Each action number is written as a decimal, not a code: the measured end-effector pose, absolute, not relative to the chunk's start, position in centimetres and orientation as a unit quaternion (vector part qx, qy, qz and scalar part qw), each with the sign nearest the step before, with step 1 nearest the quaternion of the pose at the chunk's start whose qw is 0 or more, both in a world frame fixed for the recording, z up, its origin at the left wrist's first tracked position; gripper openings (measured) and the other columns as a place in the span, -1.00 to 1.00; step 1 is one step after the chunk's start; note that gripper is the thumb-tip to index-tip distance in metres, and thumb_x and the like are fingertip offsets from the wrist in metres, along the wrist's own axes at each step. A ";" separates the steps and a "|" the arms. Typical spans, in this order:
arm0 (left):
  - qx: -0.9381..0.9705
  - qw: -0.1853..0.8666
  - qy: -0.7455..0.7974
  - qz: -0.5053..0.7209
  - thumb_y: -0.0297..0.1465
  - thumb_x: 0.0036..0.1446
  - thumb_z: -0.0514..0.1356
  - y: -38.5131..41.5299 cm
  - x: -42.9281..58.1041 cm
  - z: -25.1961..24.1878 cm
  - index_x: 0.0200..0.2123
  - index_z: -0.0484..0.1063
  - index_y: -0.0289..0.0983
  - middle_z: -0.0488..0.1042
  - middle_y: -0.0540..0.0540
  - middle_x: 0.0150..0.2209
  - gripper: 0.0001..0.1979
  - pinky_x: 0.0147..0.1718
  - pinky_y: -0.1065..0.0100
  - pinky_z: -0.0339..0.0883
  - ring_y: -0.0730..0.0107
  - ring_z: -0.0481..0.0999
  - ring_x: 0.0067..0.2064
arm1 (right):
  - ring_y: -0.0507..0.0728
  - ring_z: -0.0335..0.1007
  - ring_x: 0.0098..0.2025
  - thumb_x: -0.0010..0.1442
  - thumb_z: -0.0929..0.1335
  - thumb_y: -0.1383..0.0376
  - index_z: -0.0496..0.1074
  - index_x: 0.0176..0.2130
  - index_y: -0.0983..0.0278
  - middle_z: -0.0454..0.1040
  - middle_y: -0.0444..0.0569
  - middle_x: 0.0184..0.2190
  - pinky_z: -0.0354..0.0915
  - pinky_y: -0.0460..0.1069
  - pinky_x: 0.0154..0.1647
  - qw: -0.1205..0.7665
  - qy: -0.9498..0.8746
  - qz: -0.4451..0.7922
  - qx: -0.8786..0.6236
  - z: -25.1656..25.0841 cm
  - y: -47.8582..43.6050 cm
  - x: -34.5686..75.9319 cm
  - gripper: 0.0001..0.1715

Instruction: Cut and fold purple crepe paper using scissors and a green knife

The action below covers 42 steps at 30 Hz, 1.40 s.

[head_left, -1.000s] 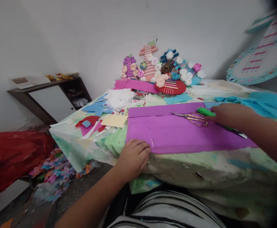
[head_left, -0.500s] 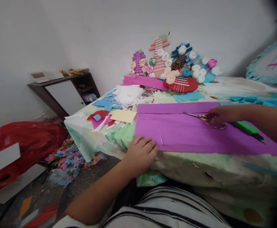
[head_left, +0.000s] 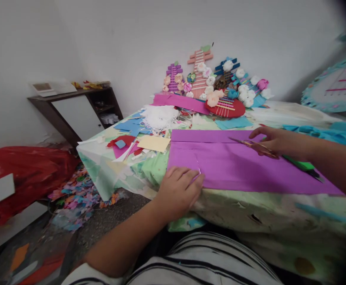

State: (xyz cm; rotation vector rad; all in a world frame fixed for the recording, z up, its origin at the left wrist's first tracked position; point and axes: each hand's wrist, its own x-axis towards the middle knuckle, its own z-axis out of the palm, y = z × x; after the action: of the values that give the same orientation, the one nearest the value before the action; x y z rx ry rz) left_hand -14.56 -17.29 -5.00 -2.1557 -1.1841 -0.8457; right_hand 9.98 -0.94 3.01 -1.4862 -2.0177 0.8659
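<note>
A long purple paper sheet [head_left: 235, 166] lies flat across the near side of the table [head_left: 250, 209]. My left hand [head_left: 180, 190] rests on the sheet's near left corner at the table edge, fingers bent over the paper. My right hand [head_left: 275, 142] grips gold-handled scissors [head_left: 250, 144] over the sheet's far right part; the blades point left and sit just above the paper. A green-handled craft knife [head_left: 301, 165] lies on the sheet under my right wrist.
Paper flower and stick crafts [head_left: 217, 85] stand at the back against the wall. White shreds [head_left: 159, 116], blue, red and yellow scraps [head_left: 153, 143] litter the left of the table. Turquoise paper [head_left: 339, 132] lies right. A dark shelf [head_left: 72, 107], a red bag [head_left: 21, 170] and floor scraps are left.
My right hand let go of the green knife, took the scissors and lifted them slightly. My left hand slid further onto the purple sheet's corner.
</note>
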 end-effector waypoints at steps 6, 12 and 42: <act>-0.791 0.279 -0.441 -0.319 -0.16 0.04 0.11 -13.6 -11.1 -0.2 0.09 0.06 -0.44 0.14 -0.37 0.11 -0.36 0.05 0.05 -0.01 0.02 0.09 0.14 | -0.06 0.11 -0.63 -0.05 0.35 0.19 0.24 -0.40 0.23 0.23 -0.16 -0.61 0.01 -0.12 -0.66 0.259 -0.618 0.608 -0.426 4.4 -7.4 6.3 -0.77; -0.872 0.175 -0.376 -0.259 -0.20 0.00 0.18 -10.2 -10.1 2.9 0.09 0.04 -0.43 0.41 -0.24 -0.14 -0.33 -0.11 0.23 0.21 0.19 0.37 -0.08 | -0.07 0.18 -0.58 -0.05 0.34 0.25 0.32 -0.30 0.19 0.31 -0.12 -0.50 0.10 -0.15 -0.64 0.264 -0.576 0.670 -0.386 4.8 -9.1 6.6 -0.78; -0.808 0.151 -0.539 -0.184 -0.26 0.03 0.15 -17.5 -15.7 -4.4 -0.12 0.34 -0.30 0.38 -0.16 -0.12 -0.65 -0.10 0.11 0.19 0.18 0.28 -0.09 | -0.13 -0.16 -0.76 -0.05 0.13 -0.24 0.09 -0.57 0.26 -0.03 -0.26 -0.74 -0.08 -0.15 -0.78 0.444 -0.449 0.711 -0.308 2.8 -4.2 -4.1 -0.38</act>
State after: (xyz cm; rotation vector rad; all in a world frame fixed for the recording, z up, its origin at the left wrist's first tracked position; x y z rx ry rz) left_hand -15.73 -17.54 -4.39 -2.3201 -1.5486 -0.5281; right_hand -4.08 -4.25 2.77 -0.7646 -1.1140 1.7639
